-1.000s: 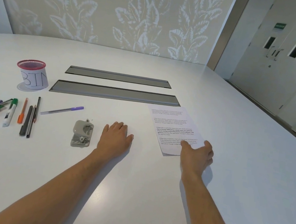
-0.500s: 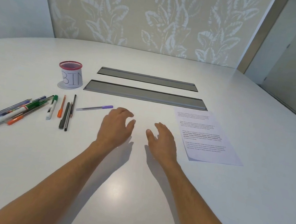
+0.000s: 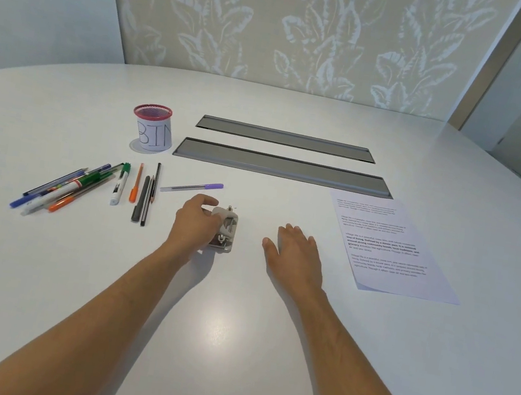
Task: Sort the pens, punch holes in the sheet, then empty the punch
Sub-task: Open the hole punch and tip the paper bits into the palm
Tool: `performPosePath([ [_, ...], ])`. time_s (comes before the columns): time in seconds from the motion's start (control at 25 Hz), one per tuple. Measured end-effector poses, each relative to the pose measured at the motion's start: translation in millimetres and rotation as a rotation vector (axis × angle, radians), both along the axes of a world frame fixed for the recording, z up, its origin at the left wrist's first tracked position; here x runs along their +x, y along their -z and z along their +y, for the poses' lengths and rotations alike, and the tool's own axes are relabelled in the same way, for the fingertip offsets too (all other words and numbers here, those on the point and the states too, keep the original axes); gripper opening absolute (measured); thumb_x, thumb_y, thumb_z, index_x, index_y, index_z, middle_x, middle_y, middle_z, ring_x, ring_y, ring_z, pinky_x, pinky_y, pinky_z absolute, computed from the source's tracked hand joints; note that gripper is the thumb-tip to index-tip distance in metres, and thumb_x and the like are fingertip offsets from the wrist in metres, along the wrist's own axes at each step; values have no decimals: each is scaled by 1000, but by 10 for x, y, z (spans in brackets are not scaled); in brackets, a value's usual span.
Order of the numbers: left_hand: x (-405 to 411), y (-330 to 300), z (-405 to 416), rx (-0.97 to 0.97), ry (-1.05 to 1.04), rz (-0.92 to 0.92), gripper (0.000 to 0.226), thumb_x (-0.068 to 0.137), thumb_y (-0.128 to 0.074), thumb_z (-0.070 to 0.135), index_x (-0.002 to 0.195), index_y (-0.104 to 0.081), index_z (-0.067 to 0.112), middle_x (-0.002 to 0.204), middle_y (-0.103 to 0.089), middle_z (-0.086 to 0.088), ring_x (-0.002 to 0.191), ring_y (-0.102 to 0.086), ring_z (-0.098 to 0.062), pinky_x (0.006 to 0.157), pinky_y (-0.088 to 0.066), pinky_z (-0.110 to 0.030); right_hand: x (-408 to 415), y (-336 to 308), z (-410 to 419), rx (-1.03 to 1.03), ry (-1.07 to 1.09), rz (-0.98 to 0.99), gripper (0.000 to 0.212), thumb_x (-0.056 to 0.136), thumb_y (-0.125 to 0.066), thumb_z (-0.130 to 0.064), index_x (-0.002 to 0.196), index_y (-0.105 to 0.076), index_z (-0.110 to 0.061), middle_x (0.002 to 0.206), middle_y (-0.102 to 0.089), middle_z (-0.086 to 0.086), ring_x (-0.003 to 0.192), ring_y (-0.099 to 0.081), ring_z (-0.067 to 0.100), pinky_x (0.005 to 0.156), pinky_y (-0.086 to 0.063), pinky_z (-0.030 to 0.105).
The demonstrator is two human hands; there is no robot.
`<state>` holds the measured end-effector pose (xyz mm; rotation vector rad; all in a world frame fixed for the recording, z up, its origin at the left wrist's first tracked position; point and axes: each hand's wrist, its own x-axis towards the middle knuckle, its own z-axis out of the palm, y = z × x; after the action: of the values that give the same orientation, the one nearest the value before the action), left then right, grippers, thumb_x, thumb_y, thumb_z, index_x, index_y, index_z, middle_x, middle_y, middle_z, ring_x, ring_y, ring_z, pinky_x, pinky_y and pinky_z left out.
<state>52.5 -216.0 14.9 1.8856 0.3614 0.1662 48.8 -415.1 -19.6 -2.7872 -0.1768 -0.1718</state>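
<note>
Grey metal punch (image 3: 225,230) gripped by left hand (image 3: 194,221), right hand (image 3: 295,249) spread flat on surface (image 3: 231,329); next, probably fetching the sheet (image 3: 391,248) rightward.

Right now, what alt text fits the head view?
A person's left hand grips a small hole punch on a white table, while the right hand rests open beside it. Pens and a cup marked BIN lie left, a printed sheet right.

Both forearms are bare to each hand, with no sleeves, rings or watch showing.
</note>
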Motion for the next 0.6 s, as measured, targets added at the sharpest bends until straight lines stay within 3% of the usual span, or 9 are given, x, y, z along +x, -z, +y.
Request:
performPosePath([
  [0.08,42,-20,37,-122,-24,43,29,85,-64,9,113,-60,18,97,-68,-10,76,-69,-21,66,-60,-37,-3,2,-12,29,-8,16,52,102,-35,-42,140,-47,-9,157,-37,6,148,-24,19,122,-10,40],
  [0.24,76,-65,121,-294,-50,13,23,90,-64,5,112,-61,12,85,-64,-8,60,-61,-16,42,-48,-19,20,41,-18,48,-9,10,53,102,-36,-43,141,-46,-10,159,-35,6,149,-22,18,122,-9,39],
  [0.32,100,-93,190,-337,-60,-1,21,92,-62,4,111,-60,12,87,-66,-9,65,-64,-18,46,-51,-22,36,60,-22,55,-4,11,51,101,-36,-43,137,-49,-9,157,-37,6,149,-23,17,122,-10,40],
  [0.4,135,-116,277,-321,-69,-1,21,92,-61,4,112,-61,12,91,-66,-10,69,-65,-19,53,-52,-26,45,81,-25,57,-3,12,50,101,-36,-44,134,-51,-9,157,-38,6,148,-24,17,122,-10,40],
  [0.6,197,-95,451,-205,-75,28,20,92,-63,9,111,-62,14,95,-67,-8,70,-66,-16,50,-48,-25,63,119,-34,54,3,-13,49,99,-36,-45,129,-53,-10,155,-41,5,148,-26,17,122,-11,39],
])
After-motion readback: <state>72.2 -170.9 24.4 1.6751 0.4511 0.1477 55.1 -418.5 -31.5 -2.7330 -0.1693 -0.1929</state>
